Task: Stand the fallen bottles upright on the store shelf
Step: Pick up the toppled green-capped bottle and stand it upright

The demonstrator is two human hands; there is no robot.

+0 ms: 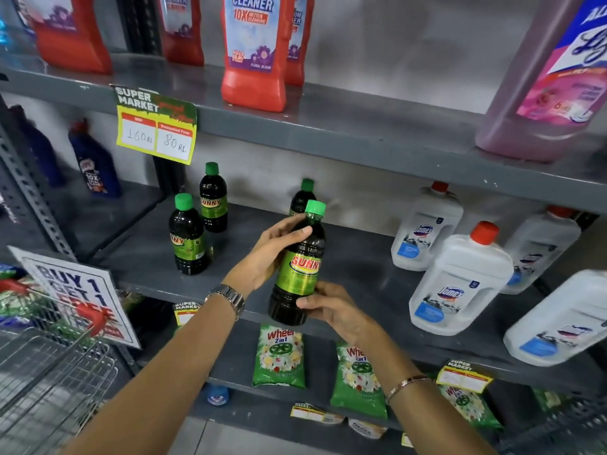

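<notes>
I hold a dark Sunny bottle (300, 267) with a green cap upright, just in front of the middle shelf (358, 290). My left hand (272, 251) grips its shoulder and upper body. My right hand (331, 307) holds it near the base. Two more Sunny bottles (188, 234) (213, 198) stand upright on the shelf to the left. A third one (303, 197) stands behind the held bottle, partly hidden by it.
White Domex jugs (460, 280) with red caps stand on the right of the same shelf. Red cleaner bottles (254, 54) and a pink jug (551, 80) sit on the shelf above. Green Wheel packets (279, 356) hang below. A wire cart (49, 366) is at the lower left.
</notes>
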